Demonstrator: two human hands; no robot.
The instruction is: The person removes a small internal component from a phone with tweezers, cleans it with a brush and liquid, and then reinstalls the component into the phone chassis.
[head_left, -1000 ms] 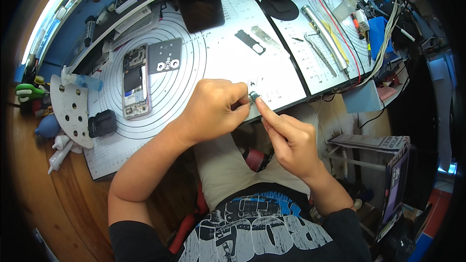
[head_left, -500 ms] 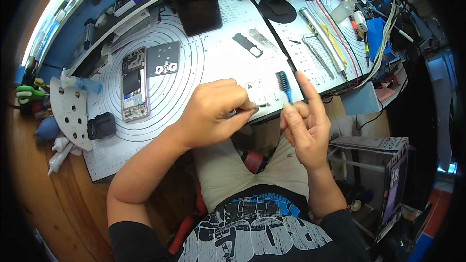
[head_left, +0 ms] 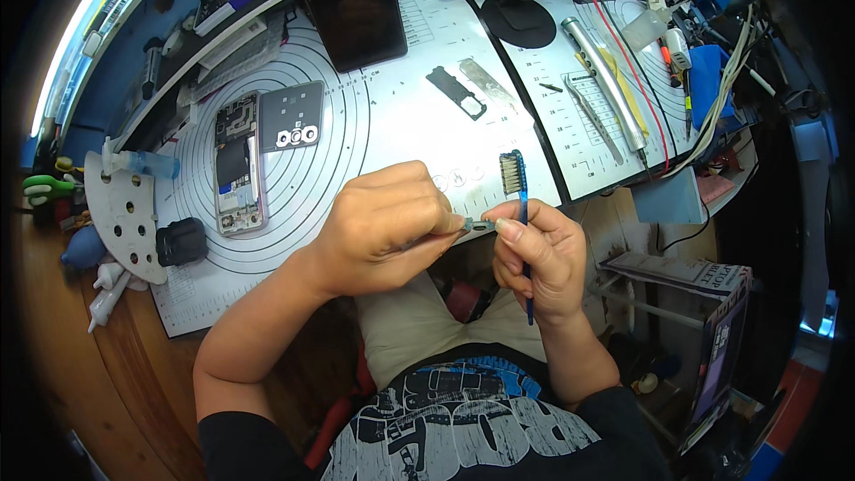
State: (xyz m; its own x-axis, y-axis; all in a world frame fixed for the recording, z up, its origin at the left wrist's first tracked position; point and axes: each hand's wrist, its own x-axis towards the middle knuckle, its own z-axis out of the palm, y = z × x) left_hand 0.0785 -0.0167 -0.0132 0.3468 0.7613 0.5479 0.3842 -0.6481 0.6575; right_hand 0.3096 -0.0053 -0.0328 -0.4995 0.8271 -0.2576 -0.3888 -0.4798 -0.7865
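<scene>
My left hand (head_left: 378,227) is closed in a pinch on one end of a small greenish circuit board (head_left: 478,224), held over the front edge of the mat. My right hand (head_left: 550,254) is closed round a blue toothbrush (head_left: 524,185). Its pale, dark-edged bristles point up and left, and its handle tip hangs below the hand. The right thumb and forefinger also meet the free end of the circuit board. Beyond my left hand lies an opened phone (head_left: 239,169), its inside bared, with a dark back cover (head_left: 296,116) beside it.
A black phone-part cover (head_left: 457,92) and a grey strip (head_left: 486,85) lie on the white mat (head_left: 374,138). At the back stands a dark screen (head_left: 352,9). Tweezers (head_left: 595,120), a silver pen-like tool (head_left: 606,80) and cables lie right. A holed holder (head_left: 116,214) stands left.
My right hand has moved left and lower, and its thumb and forefinger now touch the circuit board. The toothbrush has turned, its bristles now facing left. My left hand keeps its pinch.
</scene>
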